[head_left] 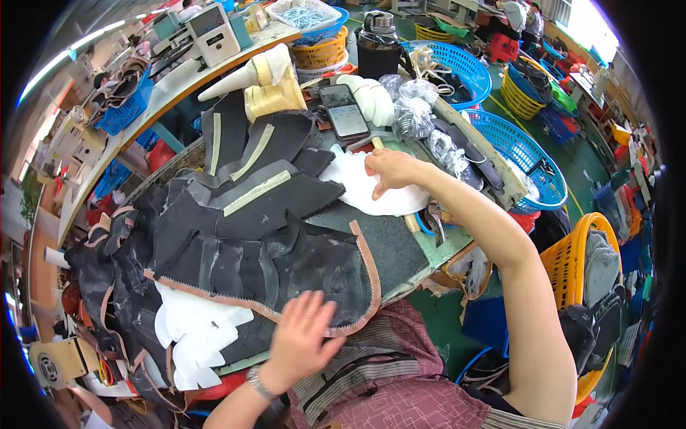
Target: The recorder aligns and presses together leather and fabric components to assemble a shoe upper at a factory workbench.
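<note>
Black, brown-edged leathery panel (pixel 314 268) on the green bench (pixel 393 239) looks soft, light; I'd grip its rim (pixel 373 270). My left hand (pixel 304 337) rests there, fingers extended; right hand (pixel 397 170), thumb and forefinger apart, meets white sheets (pixel 351 180).

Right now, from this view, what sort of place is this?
Probably a sewing workshop: there is a brown-edged black piece on the worktable, a boxy machine on a bench, and a loaded yellow basket.
</note>
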